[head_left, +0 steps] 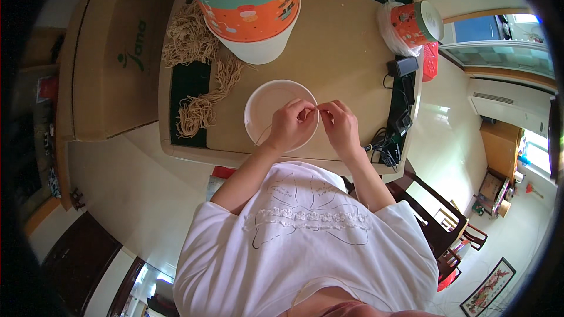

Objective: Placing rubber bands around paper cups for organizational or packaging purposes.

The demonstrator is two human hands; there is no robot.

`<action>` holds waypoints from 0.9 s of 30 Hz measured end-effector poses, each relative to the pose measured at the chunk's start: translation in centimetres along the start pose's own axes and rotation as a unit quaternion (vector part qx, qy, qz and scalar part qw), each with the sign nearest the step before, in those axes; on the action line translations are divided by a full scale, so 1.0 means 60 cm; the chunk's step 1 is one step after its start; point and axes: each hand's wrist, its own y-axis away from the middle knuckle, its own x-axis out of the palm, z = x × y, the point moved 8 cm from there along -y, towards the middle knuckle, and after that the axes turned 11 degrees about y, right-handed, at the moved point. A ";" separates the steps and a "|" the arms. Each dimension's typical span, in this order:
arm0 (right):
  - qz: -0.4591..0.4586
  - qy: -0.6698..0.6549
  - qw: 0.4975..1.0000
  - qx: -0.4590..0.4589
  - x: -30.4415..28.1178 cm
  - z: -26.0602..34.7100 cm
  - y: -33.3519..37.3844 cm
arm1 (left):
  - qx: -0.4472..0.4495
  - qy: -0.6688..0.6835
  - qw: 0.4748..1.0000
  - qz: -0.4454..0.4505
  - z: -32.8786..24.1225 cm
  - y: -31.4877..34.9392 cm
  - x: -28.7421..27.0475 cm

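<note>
Over a white round tub, my left hand and my right hand meet at the fingertips. Both are closed in a pinch on a thin tan string, of which only a little shows between the fingers. A loose length of the string curves below my left hand, across the tub's near rim. To the left lie tangled bundles of tan string, one trailing down toward the table's edge. Beyond the tub stands a large orange, green and white paper bucket.
The brown board covers most of the table. At its right lie black adapters with cables, a small orange paper bucket in plastic and a red container. A big cardboard box stands left; dark wooden chairs are at the right.
</note>
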 end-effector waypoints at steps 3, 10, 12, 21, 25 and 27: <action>-0.022 -0.012 1.000 -0.014 -0.003 0.003 -0.003 | 0.031 -0.012 0.999 -0.010 -0.006 0.001 -0.001; -0.031 -0.060 0.998 0.008 0.006 -0.009 -0.005 | -0.019 0.105 0.994 -0.021 0.043 0.004 0.006; -0.026 -0.062 0.998 0.016 0.006 -0.009 -0.002 | -0.070 0.157 0.985 -0.023 0.060 0.002 0.006; -0.020 -0.032 0.999 -0.004 0.011 -0.016 -0.001 | -0.016 0.096 0.995 -0.029 0.039 -0.001 0.000; -0.059 -0.033 0.997 -0.043 0.008 -0.010 -0.002 | -0.034 0.020 0.999 -0.010 0.020 -0.001 0.001; -0.066 -0.057 0.996 -0.024 0.007 -0.008 -0.004 | -0.025 0.009 1.000 -0.009 0.019 -0.001 0.001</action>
